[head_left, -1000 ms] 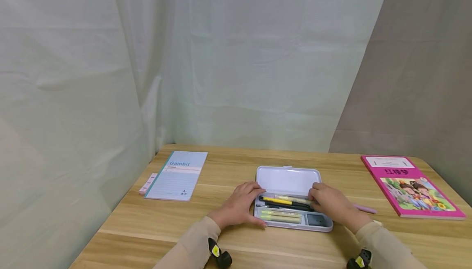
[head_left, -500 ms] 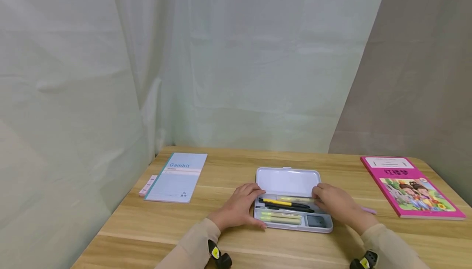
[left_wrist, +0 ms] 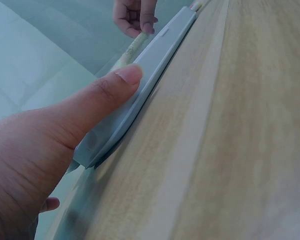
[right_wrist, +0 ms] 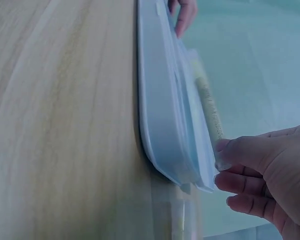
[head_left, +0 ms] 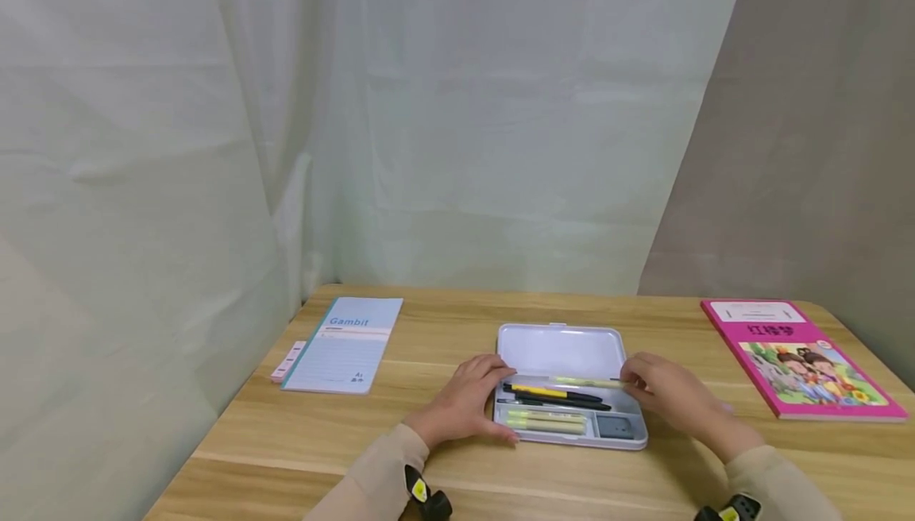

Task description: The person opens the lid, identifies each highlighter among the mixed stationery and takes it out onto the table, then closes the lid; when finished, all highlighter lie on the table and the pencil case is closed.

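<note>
head view | my right hand [head_left: 668, 395], the nearer: thumb and fingers pinch the pale-yellow pen [head_left: 584, 382] at its right end | pen: along the open pencil case [head_left: 561, 351]'s hinge side, long axis left-right, running left from my pinch | my left hand [head_left: 459, 400]: grips the case's left end

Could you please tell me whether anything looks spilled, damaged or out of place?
Nothing looks spilled or damaged. The right hand holds a slim pale-yellow pen at the open white rectangular pencil case. At most, a small pink item juts past the left edge of the pale-blue notebook, looking slightly untidy.
</note>
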The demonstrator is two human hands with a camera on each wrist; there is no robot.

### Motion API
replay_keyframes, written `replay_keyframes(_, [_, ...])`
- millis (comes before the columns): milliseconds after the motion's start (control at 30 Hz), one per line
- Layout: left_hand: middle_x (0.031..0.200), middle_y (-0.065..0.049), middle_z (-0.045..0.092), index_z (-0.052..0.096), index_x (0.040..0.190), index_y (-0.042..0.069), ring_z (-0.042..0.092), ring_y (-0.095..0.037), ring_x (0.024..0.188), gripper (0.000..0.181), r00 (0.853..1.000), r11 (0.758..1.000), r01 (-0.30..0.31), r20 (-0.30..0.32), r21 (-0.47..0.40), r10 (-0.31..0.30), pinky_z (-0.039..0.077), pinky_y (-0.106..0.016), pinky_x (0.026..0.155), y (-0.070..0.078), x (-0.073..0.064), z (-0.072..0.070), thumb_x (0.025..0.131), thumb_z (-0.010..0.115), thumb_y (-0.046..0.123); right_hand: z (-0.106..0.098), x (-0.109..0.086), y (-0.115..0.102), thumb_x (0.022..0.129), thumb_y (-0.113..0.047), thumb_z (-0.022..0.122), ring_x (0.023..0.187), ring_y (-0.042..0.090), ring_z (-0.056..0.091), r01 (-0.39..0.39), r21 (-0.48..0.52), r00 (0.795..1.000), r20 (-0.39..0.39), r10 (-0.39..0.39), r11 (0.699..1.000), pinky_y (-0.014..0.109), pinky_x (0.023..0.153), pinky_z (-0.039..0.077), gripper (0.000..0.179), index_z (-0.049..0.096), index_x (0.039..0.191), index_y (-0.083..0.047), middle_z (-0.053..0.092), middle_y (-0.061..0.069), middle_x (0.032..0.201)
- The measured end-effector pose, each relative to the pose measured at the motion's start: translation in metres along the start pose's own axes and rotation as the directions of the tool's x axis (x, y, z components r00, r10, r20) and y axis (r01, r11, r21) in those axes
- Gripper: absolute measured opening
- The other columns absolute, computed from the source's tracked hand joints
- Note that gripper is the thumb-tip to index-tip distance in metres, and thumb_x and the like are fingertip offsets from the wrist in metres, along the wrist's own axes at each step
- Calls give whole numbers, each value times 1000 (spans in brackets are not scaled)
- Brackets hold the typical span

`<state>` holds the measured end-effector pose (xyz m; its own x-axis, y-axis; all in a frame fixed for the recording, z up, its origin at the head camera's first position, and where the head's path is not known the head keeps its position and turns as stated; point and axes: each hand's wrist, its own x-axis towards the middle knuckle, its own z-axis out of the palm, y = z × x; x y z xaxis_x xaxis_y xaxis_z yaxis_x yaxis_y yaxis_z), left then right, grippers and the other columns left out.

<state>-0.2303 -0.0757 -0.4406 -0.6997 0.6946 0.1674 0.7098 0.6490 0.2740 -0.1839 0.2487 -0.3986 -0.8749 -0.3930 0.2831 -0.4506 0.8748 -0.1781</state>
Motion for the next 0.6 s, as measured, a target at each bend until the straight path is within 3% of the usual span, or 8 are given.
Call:
replay_keyframes(233, [140, -1, 46, 48, 139, 15, 37, -21, 136, 95, 1000, 1000, 1, 3, -1, -1, 29, -43, 117, -1, 1, 0, 66, 73, 70, -4, -8, 3, 79, -4, 75, 71, -1, 50, -22, 93, 997, -65, 28, 995, 22, 62, 50, 16, 64, 82, -16, 57, -11, 80])
replay_keyframes(433, [140, 0, 45, 48, 140, 16, 37, -20, 136, 95, 1000, 1000, 9, 11, -11, -9, 28, -42, 118, -1, 2, 0, 65, 74, 69, -7, -16, 7, 76, -2, 76, 69, -5, 46, -1, 104, 986, -166, 18, 995, 20, 57, 47, 19, 65, 82, -16, 58, -11, 80])
replay_keyframes(600, [139, 0, 45, 48, 139, 15, 37, -21, 136, 95, 1000, 1000, 2, 3, -10, -2, 28, -42, 118, -1, 1, 0, 66, 74, 69, -13, -21, 10, 76, -3, 77, 69, -8, 45, -7, 105, 980, -195, 27, 994, 19, 57, 47, 19, 65, 84, -15, 58, -11, 79])
